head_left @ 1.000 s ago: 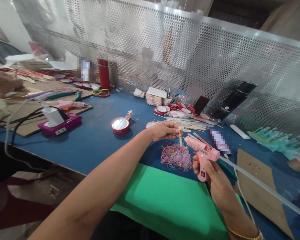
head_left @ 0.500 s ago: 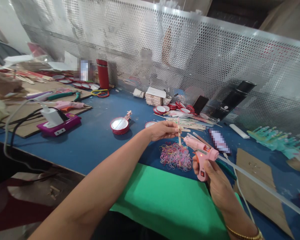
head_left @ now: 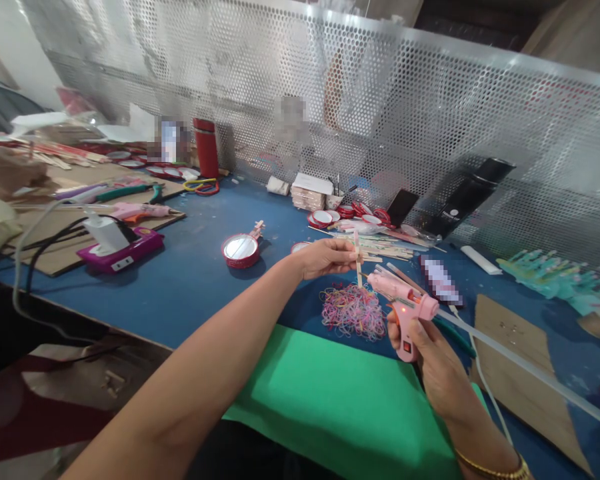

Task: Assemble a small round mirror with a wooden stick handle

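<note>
Between its fingers, my left hand (head_left: pixel 330 257) pinches a thin pale wooden stick (head_left: pixel 359 272) held upright. My right hand (head_left: pixel 433 353) grips a pink hot glue gun (head_left: pixel 400 297), its small light glowing orange. The gun's nozzle points left and sits right beside the lower part of the stick; whether they touch I cannot tell. A long clear glue stick (head_left: pixel 520 360) runs out of the gun's back. Below the wooden stick lies a tangled heap of colourful rubber bands (head_left: pixel 353 313). Green sheet (head_left: pixel 330 393) spreads in front of me, under my forearms.
Red-rimmed round mirrors (head_left: pixel 240 250) sit stacked on the blue table (head_left: pixel 195 293). Behind my hands are loose sticks (head_left: pixel 390 248), a phone (head_left: pixel 440 280) and a black bottle (head_left: pixel 473 197). A purple power strip (head_left: pixel 123 252) stands left; another person's hand (head_left: pixel 10 173) is beyond it.
Almost nothing differs. The view has shifted slightly, while the wooden stick and the glue gun keep nearly the same position against each other.
</note>
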Motion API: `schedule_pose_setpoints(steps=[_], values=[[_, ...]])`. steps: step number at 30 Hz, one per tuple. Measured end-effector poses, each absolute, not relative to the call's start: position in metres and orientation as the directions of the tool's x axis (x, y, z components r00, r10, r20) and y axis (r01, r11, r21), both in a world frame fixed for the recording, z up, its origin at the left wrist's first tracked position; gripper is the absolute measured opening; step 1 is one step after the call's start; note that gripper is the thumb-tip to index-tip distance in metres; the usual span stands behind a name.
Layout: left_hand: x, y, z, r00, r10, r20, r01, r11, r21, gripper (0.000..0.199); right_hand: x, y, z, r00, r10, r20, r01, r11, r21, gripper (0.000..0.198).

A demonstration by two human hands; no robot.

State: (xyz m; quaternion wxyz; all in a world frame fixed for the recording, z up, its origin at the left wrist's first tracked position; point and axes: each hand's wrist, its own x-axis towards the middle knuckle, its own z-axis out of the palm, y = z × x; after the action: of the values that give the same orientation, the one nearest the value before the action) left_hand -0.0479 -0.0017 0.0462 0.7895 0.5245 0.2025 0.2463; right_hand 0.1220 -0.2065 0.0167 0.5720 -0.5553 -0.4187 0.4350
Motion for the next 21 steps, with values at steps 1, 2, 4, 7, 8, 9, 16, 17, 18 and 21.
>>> schedule_pose_setpoints(steps=[1,2,4,7,8,9,16,17,18,21], values=[[-0.048,-0.0017,0.0464,0.796,0.602,-0.061,-0.176,0.327,0.929,0.014,0.1219,-0.2066,0.0169,0.272,0.962,-0.004,-0.029,0.004,-1.0,0.039],[-0.0481,-0.0016,0.0466,0.795,0.603,-0.061,-0.177,0.327,0.929,0.014,0.1218,-0.2067,0.017,0.276,0.961,-0.001,-0.028,0.007,-1.0,0.04],[-0.0481,-0.0014,0.0468,0.791,0.609,-0.062,-0.179,0.328,0.928,0.014,0.1217,-0.2068,0.0171,0.282,0.959,0.007,-0.025,0.014,-1.0,0.042],[-0.0482,-0.0017,0.0476,0.786,0.615,-0.065,-0.182,0.331,0.926,0.014,0.1218,-0.2067,0.0166,0.284,0.959,0.004,-0.027,0.012,-1.0,0.041],[-0.0482,-0.0019,0.0479,0.785,0.616,-0.066,-0.183,0.332,0.925,0.014,0.1217,-0.2067,0.0163,0.286,0.958,0.0,-0.032,0.009,-0.999,0.041],[-0.0483,-0.0021,0.0483,0.784,0.617,-0.067,-0.182,0.332,0.925,0.013,0.1217,-0.2066,0.0162,0.29,0.957,-0.004,-0.039,0.007,-0.999,0.04],[-0.0492,-0.0011,0.0475,0.79,0.61,-0.061,-0.178,0.325,0.929,0.015,0.1197,-0.2073,0.0196,0.299,0.954,0.0,-0.04,0.013,-0.999,0.037],[-0.0493,-0.0008,0.0471,0.791,0.609,-0.06,-0.18,0.325,0.928,0.016,0.1194,-0.2074,0.02,0.299,0.954,0.002,-0.037,0.014,-0.999,0.037],[-0.0494,-0.0007,0.047,0.791,0.609,-0.06,-0.181,0.326,0.928,0.016,0.1193,-0.2074,0.0201,0.301,0.954,0.004,-0.037,0.015,-0.999,0.037],[-0.0496,-0.0013,0.0476,0.792,0.607,-0.062,-0.181,0.331,0.926,0.016,0.1195,-0.207,0.0188,0.317,0.948,0.002,-0.049,0.018,-0.999,0.037]])
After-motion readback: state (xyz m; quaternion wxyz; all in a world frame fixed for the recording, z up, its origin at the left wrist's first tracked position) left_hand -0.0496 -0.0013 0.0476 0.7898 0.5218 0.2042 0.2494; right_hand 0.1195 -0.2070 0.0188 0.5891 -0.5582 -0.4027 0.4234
